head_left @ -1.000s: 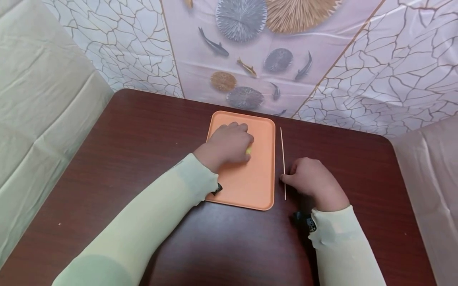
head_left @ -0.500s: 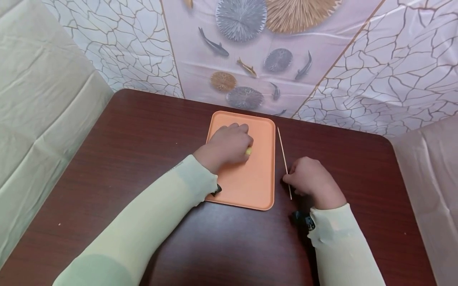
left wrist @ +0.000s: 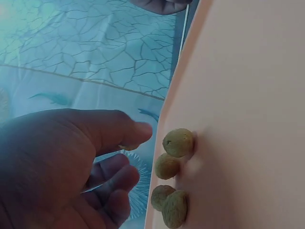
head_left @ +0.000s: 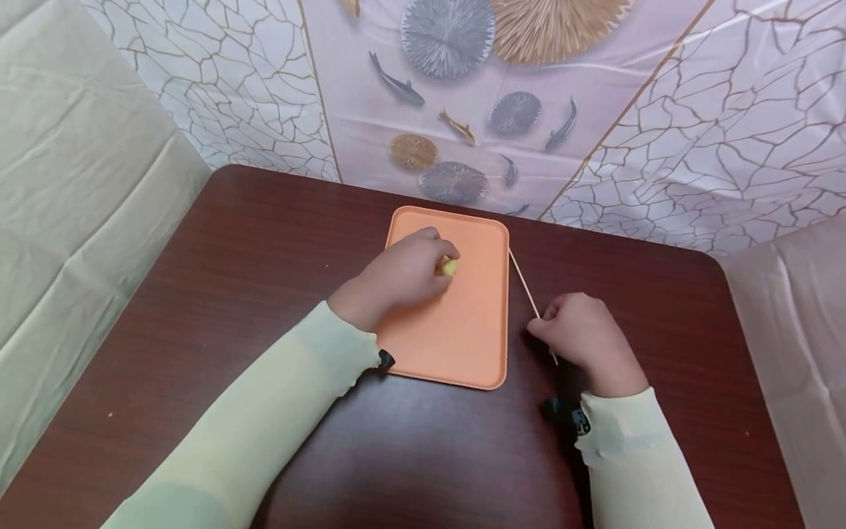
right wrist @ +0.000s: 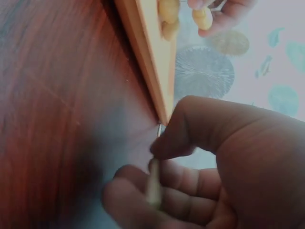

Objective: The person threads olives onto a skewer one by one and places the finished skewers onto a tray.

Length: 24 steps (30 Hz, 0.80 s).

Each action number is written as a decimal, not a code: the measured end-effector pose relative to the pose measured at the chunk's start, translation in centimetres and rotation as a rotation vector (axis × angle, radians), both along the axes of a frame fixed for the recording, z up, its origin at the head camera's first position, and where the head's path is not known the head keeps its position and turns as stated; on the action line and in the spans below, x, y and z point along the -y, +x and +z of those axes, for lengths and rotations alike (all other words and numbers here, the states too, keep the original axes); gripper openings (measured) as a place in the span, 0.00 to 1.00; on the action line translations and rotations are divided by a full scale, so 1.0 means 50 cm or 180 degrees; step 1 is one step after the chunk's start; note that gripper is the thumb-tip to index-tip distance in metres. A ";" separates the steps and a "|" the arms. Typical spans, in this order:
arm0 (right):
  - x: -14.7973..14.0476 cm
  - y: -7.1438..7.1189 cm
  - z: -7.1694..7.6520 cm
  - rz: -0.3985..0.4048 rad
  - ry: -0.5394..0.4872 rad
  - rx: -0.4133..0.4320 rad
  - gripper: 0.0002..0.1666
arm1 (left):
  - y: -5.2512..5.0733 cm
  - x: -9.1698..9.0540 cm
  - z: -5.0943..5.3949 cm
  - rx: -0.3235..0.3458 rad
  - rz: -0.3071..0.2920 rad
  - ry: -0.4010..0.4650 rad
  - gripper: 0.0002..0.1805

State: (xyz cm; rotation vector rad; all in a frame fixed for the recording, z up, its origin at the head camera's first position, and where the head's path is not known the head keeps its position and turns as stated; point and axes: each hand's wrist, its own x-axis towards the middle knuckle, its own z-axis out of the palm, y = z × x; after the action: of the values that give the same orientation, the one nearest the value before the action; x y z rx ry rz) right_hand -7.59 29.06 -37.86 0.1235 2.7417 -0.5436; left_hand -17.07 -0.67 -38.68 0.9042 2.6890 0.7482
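Observation:
My left hand (head_left: 403,273) is over the orange tray (head_left: 472,330) and pinches a small yellow ball (head_left: 450,267) between thumb and fingers. In the right wrist view that yellow ball (right wrist: 203,19) shows at its fingertips, raised above the tray. Several similar yellowish balls (left wrist: 178,142) lie on the tray in the left wrist view; in the head view the hand hides them. To the right of the tray, my right hand (head_left: 581,330) grips a thin wooden skewer (head_left: 525,281) near its lower end. The skewer's far end slants toward the tray's right edge.
A dark brown wooden table (head_left: 264,257) carries the tray. Behind it hangs a patterned cloth (head_left: 456,110), and a plain pale cloth (head_left: 99,220) hangs at the left. A dark camera mount (head_left: 565,415) sits at the right wrist.
My left hand has lifted and drawn slightly back to the left, with the yellow ball showing more. The skewer has tilted further, its far end leaning left toward the tray.

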 end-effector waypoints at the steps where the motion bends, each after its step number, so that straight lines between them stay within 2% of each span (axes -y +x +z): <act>1: -0.003 0.002 0.002 -0.0046 -0.0028 -0.0058 0.19 | 0.002 0.005 0.000 0.0028 0.0035 0.0100 0.23; 8: -0.013 0.016 0.029 -0.0250 -0.0092 -0.0375 0.11 | 0.014 0.030 -0.005 0.0143 0.0252 0.0767 0.22; 12: -0.014 0.025 0.041 -0.0234 0.0028 -0.0754 0.09 | 0.017 0.036 -0.017 0.0187 0.0418 0.0944 0.20; 17: -0.011 0.036 0.052 -0.0318 0.0063 -0.1186 0.06 | 0.022 0.041 -0.027 0.0327 0.0676 0.1150 0.22; 21: 0.000 0.044 0.060 -0.0335 -0.0088 -0.1397 0.03 | 0.021 0.047 -0.033 0.0350 0.0823 0.1403 0.24; 24: 0.014 0.049 0.059 -0.0157 -0.0332 -0.1552 0.01 | 0.019 0.051 -0.036 0.0384 0.0952 0.1625 0.24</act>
State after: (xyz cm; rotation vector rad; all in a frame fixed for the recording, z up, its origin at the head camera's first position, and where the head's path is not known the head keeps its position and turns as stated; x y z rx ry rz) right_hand -5.13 28.34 -34.91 0.0351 3.1762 -0.8221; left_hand -16.13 -3.22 -40.48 0.5192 2.5930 1.5478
